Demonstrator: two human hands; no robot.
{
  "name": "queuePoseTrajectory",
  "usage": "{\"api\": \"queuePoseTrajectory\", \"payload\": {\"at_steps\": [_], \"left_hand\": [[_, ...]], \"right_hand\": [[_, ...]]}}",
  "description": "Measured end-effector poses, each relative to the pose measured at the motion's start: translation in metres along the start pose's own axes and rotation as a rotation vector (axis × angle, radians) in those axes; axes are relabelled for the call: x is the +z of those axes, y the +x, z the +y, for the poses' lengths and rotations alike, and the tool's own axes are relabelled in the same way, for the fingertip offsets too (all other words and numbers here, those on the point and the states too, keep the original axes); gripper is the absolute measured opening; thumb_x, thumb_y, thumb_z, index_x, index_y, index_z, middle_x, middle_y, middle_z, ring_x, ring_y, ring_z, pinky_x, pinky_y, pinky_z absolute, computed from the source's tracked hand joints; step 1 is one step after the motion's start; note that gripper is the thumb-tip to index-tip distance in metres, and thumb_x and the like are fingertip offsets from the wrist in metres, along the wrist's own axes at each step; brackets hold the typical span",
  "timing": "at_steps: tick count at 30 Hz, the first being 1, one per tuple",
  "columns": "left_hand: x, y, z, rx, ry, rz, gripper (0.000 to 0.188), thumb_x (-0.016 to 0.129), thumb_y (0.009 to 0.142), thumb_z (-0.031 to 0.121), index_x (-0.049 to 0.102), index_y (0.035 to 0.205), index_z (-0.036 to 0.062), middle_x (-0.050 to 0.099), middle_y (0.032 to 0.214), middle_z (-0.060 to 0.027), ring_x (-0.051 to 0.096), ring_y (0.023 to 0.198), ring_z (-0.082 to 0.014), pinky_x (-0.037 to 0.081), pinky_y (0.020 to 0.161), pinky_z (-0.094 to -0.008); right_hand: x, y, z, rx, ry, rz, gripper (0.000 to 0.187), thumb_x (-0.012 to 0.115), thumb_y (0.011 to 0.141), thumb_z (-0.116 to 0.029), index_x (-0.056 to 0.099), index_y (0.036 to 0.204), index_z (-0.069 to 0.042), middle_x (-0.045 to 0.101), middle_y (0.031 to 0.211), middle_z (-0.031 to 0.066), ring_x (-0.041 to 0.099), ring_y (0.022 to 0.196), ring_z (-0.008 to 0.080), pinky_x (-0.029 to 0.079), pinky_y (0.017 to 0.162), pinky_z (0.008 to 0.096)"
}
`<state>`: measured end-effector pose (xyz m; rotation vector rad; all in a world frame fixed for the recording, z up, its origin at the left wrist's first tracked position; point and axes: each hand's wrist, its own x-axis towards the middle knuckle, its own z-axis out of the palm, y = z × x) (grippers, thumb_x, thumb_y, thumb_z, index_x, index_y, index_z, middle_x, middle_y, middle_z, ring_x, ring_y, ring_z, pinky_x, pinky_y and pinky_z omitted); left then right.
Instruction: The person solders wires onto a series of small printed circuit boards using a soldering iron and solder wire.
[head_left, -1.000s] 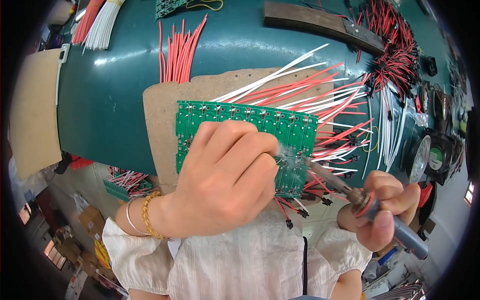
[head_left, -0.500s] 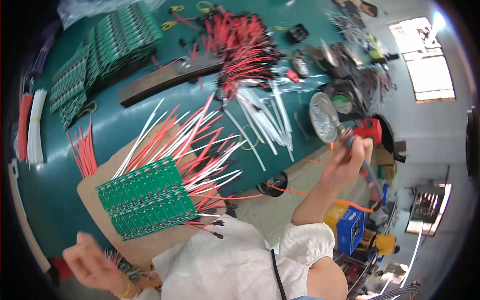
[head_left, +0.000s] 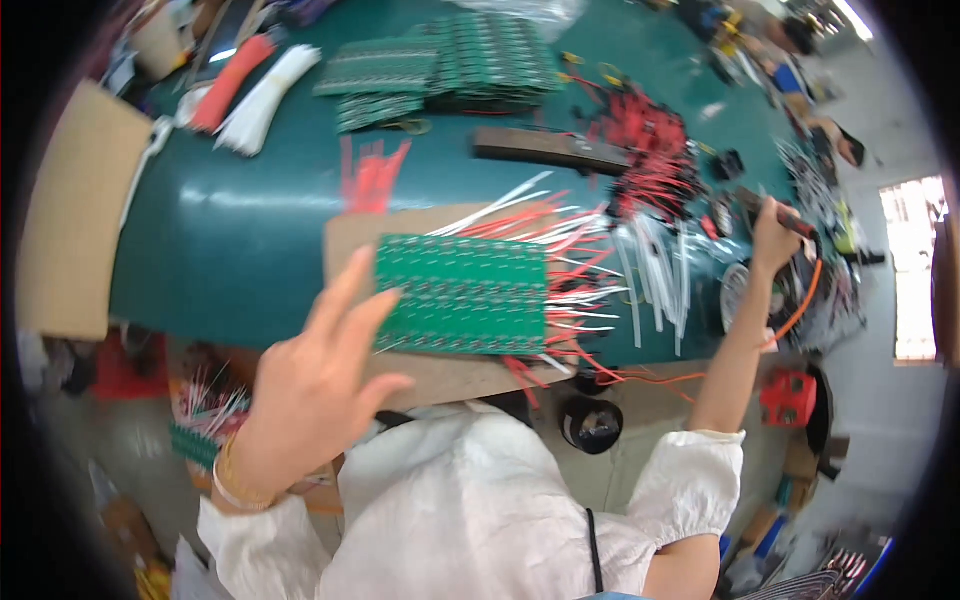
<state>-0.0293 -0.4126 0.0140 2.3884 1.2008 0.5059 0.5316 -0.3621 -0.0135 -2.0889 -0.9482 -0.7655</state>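
A green circuit board panel [head_left: 470, 300] lies on a brown sheet of board [head_left: 440, 375] at the table's near side. Red and white wires [head_left: 575, 235] fan out from its far and right edges. My left hand [head_left: 315, 385] is open at the panel's left edge, its fingertips over the corner; whether they touch it I cannot tell. Over at the right, my outstretched right hand [head_left: 776, 240] grips a soldering iron [head_left: 797, 223] by its dark red handle, an orange cord trailing from it. The iron's tip is blurred.
Stacked green circuit boards [head_left: 490, 60] lie at the back, near a dark bar [head_left: 545, 150] and a heap of red and black wires [head_left: 645, 140]. Loose white wires [head_left: 655, 275] lie right of the panel. Bundled white wires [head_left: 268, 98] sit at the far left.
The view has turned, so the table appears straighter. My left hand has come up from the lower left to the panel with fingers spread. My right hand has carried the soldering iron farther over the table.
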Motion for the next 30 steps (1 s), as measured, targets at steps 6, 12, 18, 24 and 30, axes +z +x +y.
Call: {"api": "queuePoseTrajectory", "payload": {"at_steps": [6,12,18,24,30], "left_hand": [[0.004,0.028,0.002,0.032,0.074,-0.214,0.082,0.082,0.061,0.028,0.045,0.131,0.0075,0.030,0.147,-0.0218,0.064,0.076,-0.0354,0.052,0.064,-0.0404],[0.013,0.046,-0.010,0.156,0.166,-0.250,0.083,0.083,0.061,0.033,0.043,0.129,0.0054,0.039,0.136,-0.0251,0.065,0.078,-0.0369,0.054,0.065,-0.0404],[0.022,0.052,-0.011,0.188,-0.066,0.008,0.082,0.083,0.060,0.030,0.044,0.129,0.0105,0.046,0.129,-0.0164,0.062,0.076,-0.0329,0.051,0.062,-0.0385],[-0.014,0.027,-0.007,-0.043,-0.604,0.295,0.087,0.085,0.055,0.025,0.044,0.130,0.0074,0.048,0.132,-0.0095,0.038,0.057,-0.0059,0.033,0.050,-0.0204],[-0.048,-0.081,-0.037,-0.292,-0.663,1.131,0.080,0.085,0.067,0.026,0.042,0.132,0.0060,0.053,0.122,-0.0048,0.049,0.068,-0.0059,0.037,0.056,-0.0164]], "right_hand": [[0.026,-0.008,0.038,0.321,0.667,-0.199,0.037,0.073,0.081,-0.015,0.057,0.111,0.000,0.068,0.085,0.0073,0.060,0.064,0.0101,0.045,0.054,0.0228],[-0.011,-0.036,-0.001,0.636,1.055,-0.358,0.041,0.065,0.085,-0.009,0.053,0.123,0.002,0.065,0.110,0.0093,0.059,0.078,0.0115,0.045,0.067,0.0263],[-0.058,-0.079,-0.031,0.704,1.397,-0.510,0.045,0.054,0.091,-0.006,0.042,0.132,0.006,0.059,0.116,0.0163,0.052,0.077,0.0139,0.043,0.073,0.0281],[-0.115,-0.142,-0.095,0.281,1.066,-0.506,0.031,0.055,0.091,-0.007,0.052,0.119,0.005,0.062,0.082,0.0095,0.054,0.069,0.0110,0.042,0.061,0.0233],[-0.095,-0.196,-0.131,-0.260,0.858,-0.719,0.027,0.054,0.094,-0.011,0.056,0.119,0.000,0.068,0.087,0.0092,0.060,0.073,0.0104,0.045,0.063,0.0212]]}}
